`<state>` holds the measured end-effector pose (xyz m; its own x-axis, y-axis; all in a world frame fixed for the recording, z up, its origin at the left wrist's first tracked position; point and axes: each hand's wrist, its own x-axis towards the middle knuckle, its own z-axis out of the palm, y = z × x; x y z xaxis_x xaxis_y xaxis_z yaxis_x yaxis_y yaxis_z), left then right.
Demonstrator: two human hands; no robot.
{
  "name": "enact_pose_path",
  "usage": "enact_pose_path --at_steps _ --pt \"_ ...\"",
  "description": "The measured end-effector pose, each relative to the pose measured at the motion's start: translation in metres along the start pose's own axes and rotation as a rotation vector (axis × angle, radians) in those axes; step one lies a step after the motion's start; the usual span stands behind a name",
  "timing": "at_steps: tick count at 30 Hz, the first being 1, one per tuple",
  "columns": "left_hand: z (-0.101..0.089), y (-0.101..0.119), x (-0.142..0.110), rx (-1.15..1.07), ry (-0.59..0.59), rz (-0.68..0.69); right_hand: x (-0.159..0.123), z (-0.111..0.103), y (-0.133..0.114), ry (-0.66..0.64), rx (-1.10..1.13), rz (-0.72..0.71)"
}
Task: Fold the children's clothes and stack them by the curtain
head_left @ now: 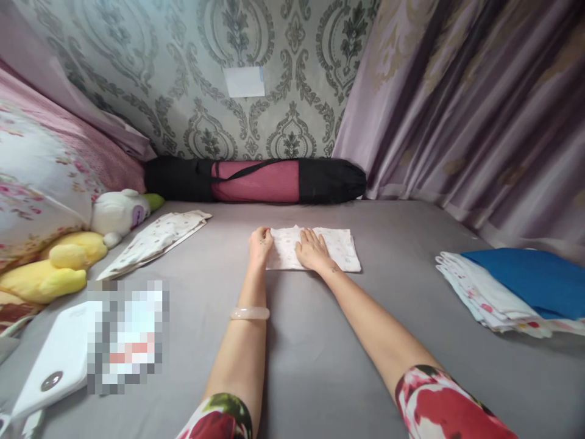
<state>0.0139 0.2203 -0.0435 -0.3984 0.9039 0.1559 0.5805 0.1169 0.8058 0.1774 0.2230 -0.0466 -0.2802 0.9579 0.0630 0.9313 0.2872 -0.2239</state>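
A white cloth point(340, 249) with a faint small print lies folded into a flat rectangle on the grey bed sheet point(315, 341). At its left edge, my left hand point(261, 246) is closed with the fingers curled on the fabric. My right hand point(312, 249) rests palm down near the middle of the cloth, fingers stretched out and pressing flat. A pale bangle point(250, 313) circles my left forearm.
To the left lie a folded spotted cloth point(155, 239), plush toys point(116, 213) and a white power bank point(61, 347) beside a blurred-out object point(132, 338). A stack of folded fabrics point(525, 280) sits at right. A long black and pink bag point(256, 181) lies along the wall.
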Motion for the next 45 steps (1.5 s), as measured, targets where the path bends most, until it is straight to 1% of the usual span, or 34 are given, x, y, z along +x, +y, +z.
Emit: enact_pose_path --at_steps 2,4,6,9,13,18,21,24,28,32,36,39,41,45 --pt "-0.001 -0.002 0.002 -0.028 0.021 -0.025 0.003 -0.005 -0.008 -0.016 0.016 0.012" --pt "-0.002 -0.004 0.003 -0.035 0.049 -0.044 0.006 -0.006 -0.018 0.011 0.028 0.003" --pt "-0.002 -0.006 0.005 -0.037 0.071 -0.049 0.009 -0.003 -0.027 0.042 0.041 -0.009" --pt "0.000 -0.011 0.009 -0.059 0.092 -0.052 0.009 0.007 -0.037 0.063 0.050 -0.004" --pt "0.004 -0.019 0.014 -0.130 0.108 -0.079 0.008 0.018 -0.037 0.089 0.048 -0.011" --pt "0.007 -0.025 0.018 -0.191 0.110 -0.073 0.010 0.016 -0.035 0.067 0.043 -0.005" --pt "0.008 -0.026 0.019 -0.203 0.111 -0.083 0.014 0.011 -0.041 0.032 0.045 0.001" --pt "0.007 -0.026 0.020 -0.220 0.116 -0.087 0.016 0.008 -0.053 0.044 0.062 -0.032" --pt "0.004 -0.026 0.020 -0.241 0.113 -0.117 0.014 0.015 -0.065 0.049 0.084 -0.069" --pt "0.001 -0.026 0.018 -0.274 0.108 -0.151 0.012 0.024 -0.066 0.070 0.079 -0.087" --pt "0.000 -0.024 0.016 -0.331 0.111 -0.169 0.013 0.021 -0.065 0.046 0.074 -0.080" --pt "-0.003 -0.023 0.017 -0.356 0.136 -0.179 0.013 0.013 -0.071 0.019 0.074 -0.073" --pt "-0.006 -0.023 0.018 -0.361 0.166 -0.196 0.013 0.011 -0.078 0.020 0.073 -0.097" --pt "-0.011 -0.021 0.018 -0.340 0.243 -0.228 0.008 0.018 -0.091 0.023 0.083 -0.176"
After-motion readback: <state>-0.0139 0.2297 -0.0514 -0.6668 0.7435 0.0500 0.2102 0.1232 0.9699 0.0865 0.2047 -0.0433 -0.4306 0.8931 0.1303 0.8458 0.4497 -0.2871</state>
